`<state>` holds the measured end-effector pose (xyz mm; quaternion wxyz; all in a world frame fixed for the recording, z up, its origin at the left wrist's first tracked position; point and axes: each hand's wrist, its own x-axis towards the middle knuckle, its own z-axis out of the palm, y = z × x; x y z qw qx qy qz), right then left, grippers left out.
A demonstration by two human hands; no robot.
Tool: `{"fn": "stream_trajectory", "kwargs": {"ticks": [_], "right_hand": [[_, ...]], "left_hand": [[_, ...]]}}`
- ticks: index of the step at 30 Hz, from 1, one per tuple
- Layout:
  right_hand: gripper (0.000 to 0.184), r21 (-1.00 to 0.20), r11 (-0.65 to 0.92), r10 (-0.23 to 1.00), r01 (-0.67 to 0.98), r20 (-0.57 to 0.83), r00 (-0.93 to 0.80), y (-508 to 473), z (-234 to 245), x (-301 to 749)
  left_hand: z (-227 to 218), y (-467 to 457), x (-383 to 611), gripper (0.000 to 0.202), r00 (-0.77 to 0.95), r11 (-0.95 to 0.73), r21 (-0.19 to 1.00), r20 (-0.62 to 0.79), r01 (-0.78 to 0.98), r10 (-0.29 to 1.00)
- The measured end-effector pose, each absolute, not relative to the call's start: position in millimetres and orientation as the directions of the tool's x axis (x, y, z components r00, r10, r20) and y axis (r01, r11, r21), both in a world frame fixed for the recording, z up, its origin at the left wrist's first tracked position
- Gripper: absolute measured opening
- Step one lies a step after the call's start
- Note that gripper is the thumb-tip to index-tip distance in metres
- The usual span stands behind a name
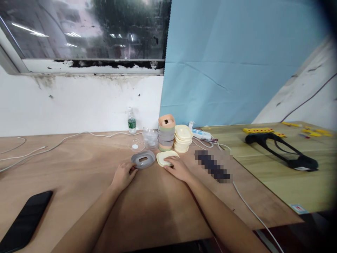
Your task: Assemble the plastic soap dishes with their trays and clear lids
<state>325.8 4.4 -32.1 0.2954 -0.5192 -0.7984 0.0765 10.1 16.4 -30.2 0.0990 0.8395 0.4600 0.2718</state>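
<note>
Near the middle of the table, my left hand (125,174) grips the near left rim of a grey oval lid (150,161) that has a slot in its centre. Just to its right is a cream lid-like piece (161,159), with my right hand (177,168) closed over its right side; the fingertips cover part of it. Behind these stand a stack of peach, green and grey pieces (166,134) and a shorter stack of cream pieces (182,141). Clear plastic cups (150,138) are left of the tall stack.
A water bottle (132,123) stands by the wall, near a clear disc (135,146). A black phone (26,221) lies front left. White cables, a power strip (201,134) and a blurred-out dark object (213,167) are on the right. A black headset frame (284,151) rests on the adjoining table.
</note>
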Motion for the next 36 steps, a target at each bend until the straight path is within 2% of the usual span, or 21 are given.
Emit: {"fn": "stream_trajectory", "kwargs": {"ticks": [6, 10, 13, 16, 19, 29, 36], "right_hand": [[0.035, -0.379, 0.47, 0.862, 0.797, 0.39, -0.323, 5, -30, 325], [0.04, -0.349, 0.5, 0.848, 0.793, 0.385, -0.365, 3, -29, 325], [0.039, -0.349, 0.493, 0.848, 0.797, 0.399, -0.349, 5, -31, 324], [0.038, -0.358, 0.476, 0.857, 0.803, 0.394, -0.333, 7, -33, 325], [0.037, -0.361, 0.473, 0.859, 0.804, 0.39, -0.331, 7, -34, 326], [0.038, -0.394, 0.478, 0.865, 0.785, 0.366, -0.343, 5, -29, 328], [0.039, -0.366, 0.469, 0.871, 0.804, 0.343, -0.352, 4, -27, 328]], "left_hand": [[-32, 15, 9, 0.053, 0.424, -0.546, 0.497, 0.344, 0.674, 0.838], [-27, 12, 6, 0.055, 0.478, -0.575, 0.407, 0.322, 0.71, 0.817], [-27, 12, 3, 0.063, 0.412, -0.485, 0.316, 0.271, 0.816, 0.87], [-31, 12, 0, 0.061, 0.373, -0.408, 0.258, 0.175, 0.876, 0.911], [-35, 14, -3, 0.06, 0.373, -0.396, 0.238, 0.137, 0.887, 0.918], [-37, 16, -8, 0.062, 0.424, -0.445, 0.237, 0.133, 0.864, 0.896], [-37, 17, -10, 0.063, 0.452, -0.467, 0.213, 0.117, 0.859, 0.884]]}}
